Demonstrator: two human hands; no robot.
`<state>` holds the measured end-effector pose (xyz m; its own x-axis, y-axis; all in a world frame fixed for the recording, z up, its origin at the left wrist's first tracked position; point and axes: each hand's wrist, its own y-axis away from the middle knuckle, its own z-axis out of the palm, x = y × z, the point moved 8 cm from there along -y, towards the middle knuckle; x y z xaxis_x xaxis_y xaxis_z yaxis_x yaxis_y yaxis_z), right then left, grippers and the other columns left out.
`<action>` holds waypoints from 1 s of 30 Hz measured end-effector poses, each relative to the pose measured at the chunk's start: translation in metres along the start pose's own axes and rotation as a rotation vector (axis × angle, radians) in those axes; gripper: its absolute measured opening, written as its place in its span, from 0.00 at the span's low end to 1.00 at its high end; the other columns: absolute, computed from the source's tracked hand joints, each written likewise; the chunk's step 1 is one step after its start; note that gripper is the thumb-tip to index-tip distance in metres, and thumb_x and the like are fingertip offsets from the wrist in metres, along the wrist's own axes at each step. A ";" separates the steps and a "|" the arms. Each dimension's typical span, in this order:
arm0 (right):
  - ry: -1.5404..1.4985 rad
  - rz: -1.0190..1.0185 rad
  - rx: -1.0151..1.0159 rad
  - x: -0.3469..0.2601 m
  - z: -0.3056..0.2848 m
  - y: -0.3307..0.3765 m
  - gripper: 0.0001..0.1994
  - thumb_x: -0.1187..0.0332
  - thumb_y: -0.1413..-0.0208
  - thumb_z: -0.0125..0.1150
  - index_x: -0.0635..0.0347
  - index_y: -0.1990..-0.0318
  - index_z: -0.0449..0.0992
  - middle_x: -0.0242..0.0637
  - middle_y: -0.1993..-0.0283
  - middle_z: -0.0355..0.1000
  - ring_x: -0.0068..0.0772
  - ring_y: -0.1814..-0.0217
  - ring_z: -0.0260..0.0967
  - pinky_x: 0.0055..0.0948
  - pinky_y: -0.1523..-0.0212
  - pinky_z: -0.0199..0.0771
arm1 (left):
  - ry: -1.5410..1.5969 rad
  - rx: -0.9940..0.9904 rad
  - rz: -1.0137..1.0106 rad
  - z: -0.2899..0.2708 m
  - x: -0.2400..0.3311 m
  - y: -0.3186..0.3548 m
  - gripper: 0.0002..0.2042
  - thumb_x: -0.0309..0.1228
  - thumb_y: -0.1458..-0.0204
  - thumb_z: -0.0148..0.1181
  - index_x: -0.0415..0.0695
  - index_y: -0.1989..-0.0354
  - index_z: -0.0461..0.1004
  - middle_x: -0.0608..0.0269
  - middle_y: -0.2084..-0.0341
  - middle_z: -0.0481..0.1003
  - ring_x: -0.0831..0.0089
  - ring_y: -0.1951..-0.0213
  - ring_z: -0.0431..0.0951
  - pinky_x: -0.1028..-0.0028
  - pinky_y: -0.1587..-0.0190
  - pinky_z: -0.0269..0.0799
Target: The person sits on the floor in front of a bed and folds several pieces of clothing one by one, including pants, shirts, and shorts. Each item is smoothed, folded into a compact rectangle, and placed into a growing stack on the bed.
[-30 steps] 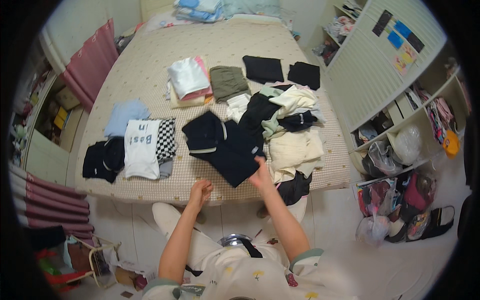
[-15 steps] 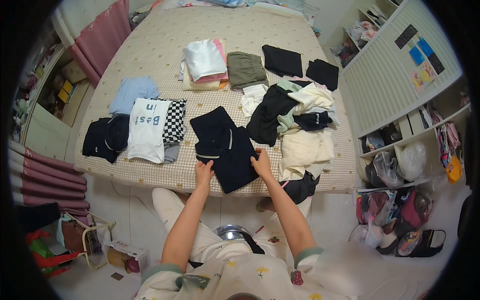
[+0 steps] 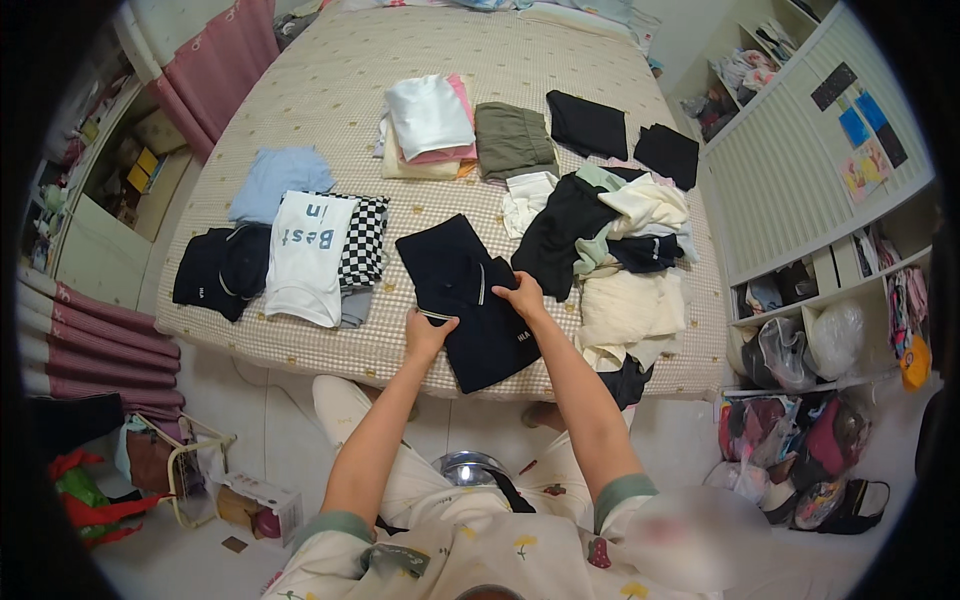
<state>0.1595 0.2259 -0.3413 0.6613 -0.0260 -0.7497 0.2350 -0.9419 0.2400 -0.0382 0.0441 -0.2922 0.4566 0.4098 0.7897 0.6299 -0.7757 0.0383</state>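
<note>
A navy polo shirt [image 3: 484,345] lies partly folded on the bed's front part, with pale-striped trim at its collar and sleeve edge. My left hand [image 3: 430,333] pinches the striped edge on the shirt's left side. Higher up on the right, my right hand [image 3: 522,299] has its thumb and fingers closed on a raised navy flap by the striped trim. Light lettering shows on the shirt just below that hand.
To the left lie a white printed T-shirt [image 3: 307,262], a checkered garment [image 3: 364,240], a dark folded shirt [image 3: 207,275] and a light blue one [image 3: 280,180]. Folded stacks [image 3: 430,115] stand farther back. A loose clothes heap [image 3: 570,225] lies right, beside cream clothing [image 3: 630,305].
My right hand has moved up from the shirt's right edge to the flap by the trim, lifting it and uncovering lettering. My left hand still holds the left side. The whole view has shifted slightly.
</note>
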 end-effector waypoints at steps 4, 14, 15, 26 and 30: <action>-0.067 -0.065 -0.121 -0.013 -0.003 -0.009 0.22 0.62 0.61 0.75 0.66 0.59 0.78 0.35 0.68 0.75 0.25 0.66 0.70 0.28 0.63 0.69 | 0.205 -0.020 -0.043 0.000 0.000 -0.008 0.17 0.33 0.58 0.70 0.33 0.63 0.76 0.45 0.68 0.78 0.51 0.64 0.79 0.61 0.61 0.72; -0.160 -0.046 0.065 -0.045 -0.003 -0.063 0.36 0.54 0.55 0.72 0.73 0.46 0.65 0.52 0.45 0.68 0.41 0.44 0.68 0.33 0.47 0.68 | 0.178 0.215 -0.202 -0.044 -0.020 -0.082 0.36 0.35 0.58 0.71 0.36 0.43 0.57 0.43 0.51 0.68 0.54 0.48 0.69 0.65 0.45 0.64; -0.062 0.033 0.028 -0.030 0.003 -0.062 0.38 0.51 0.58 0.73 0.74 0.47 0.66 0.53 0.46 0.69 0.42 0.44 0.68 0.34 0.47 0.69 | -0.024 0.255 -0.208 -0.049 -0.020 -0.073 0.36 0.35 0.59 0.71 0.35 0.43 0.57 0.42 0.52 0.68 0.53 0.48 0.68 0.64 0.44 0.63; -0.951 0.563 -0.519 0.008 0.072 0.079 0.22 0.63 0.51 0.67 0.72 0.53 0.72 0.46 0.58 0.76 0.43 0.57 0.75 0.40 0.54 0.76 | 1.388 -0.655 -0.757 0.061 -0.026 0.148 0.19 0.40 0.41 0.53 0.45 0.46 0.66 0.57 0.52 0.74 0.65 0.49 0.74 0.63 0.47 0.68; -0.839 0.560 -0.519 0.001 0.091 0.152 0.24 0.58 0.51 0.68 0.61 0.50 0.71 0.39 0.55 0.74 0.40 0.55 0.72 0.39 0.52 0.75 | 1.667 -0.172 -0.817 0.057 -0.051 0.128 0.18 0.33 0.42 0.54 0.43 0.44 0.65 0.57 0.51 0.73 0.63 0.49 0.74 0.63 0.44 0.68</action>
<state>0.1305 0.0524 -0.3618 0.1254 -0.8002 -0.5864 0.4526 -0.4798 0.7516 0.0553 -0.0490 -0.3630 -0.9634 -0.0917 0.2520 0.2369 -0.7315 0.6394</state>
